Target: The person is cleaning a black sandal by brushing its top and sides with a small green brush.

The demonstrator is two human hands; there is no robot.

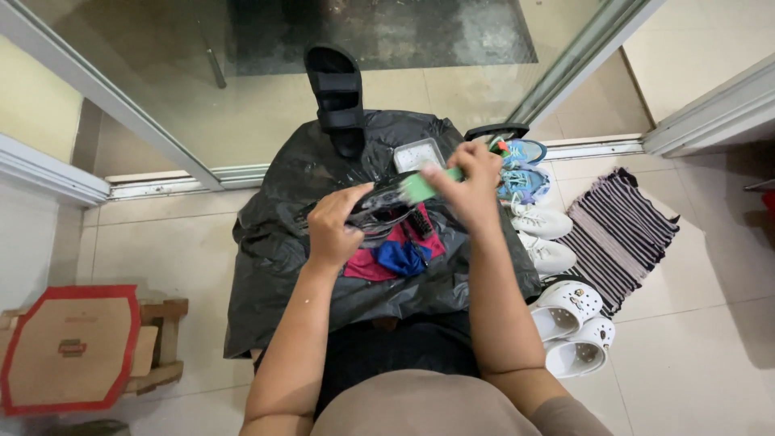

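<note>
Left hand (331,230) grips black sandal (383,206) by its edge, above the bag (274,242); right hand (472,182) clenches green brush (424,186) on it; sandal prob. light, stiff sole, maybe slippery.

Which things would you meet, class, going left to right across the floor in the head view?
Red-edged cardboard box lid → black plastic sheet → left hand on a black sandal → right hand with a green brush → white perforated clogs → striped mat.
</note>
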